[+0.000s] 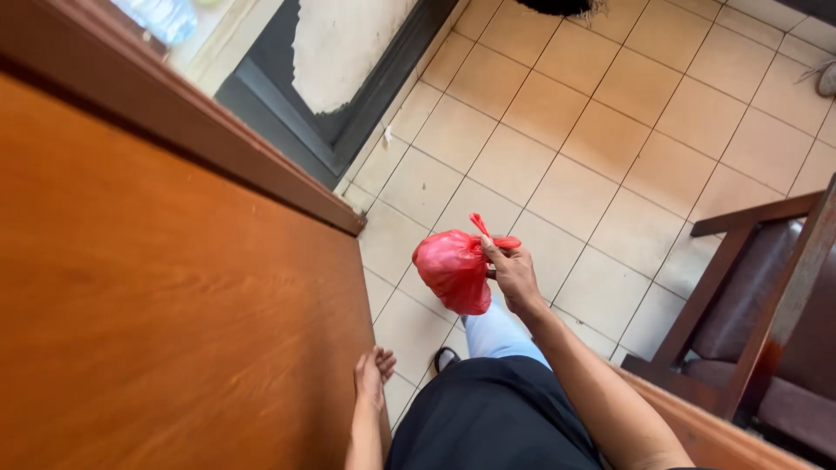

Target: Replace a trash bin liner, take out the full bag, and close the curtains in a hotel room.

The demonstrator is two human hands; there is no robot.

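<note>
Your right hand (515, 277) keeps a closed grip on the knotted top of a red plastic bag (453, 270), which hangs above the tiled floor (557, 113). Your left hand (372, 376) rests, fingers loose and holding nothing, at the near edge of the wooden worktop (174, 305).

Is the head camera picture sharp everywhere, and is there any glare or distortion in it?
In the head view, the wooden tabletop at left is smeared by blur; the red plastic bag in the right hand is fairly sharp, the left hand softer. The light is even with faint shadows. The tiled floor shows a mild sheen, and its lines bend slightly from the wide lens.
</note>
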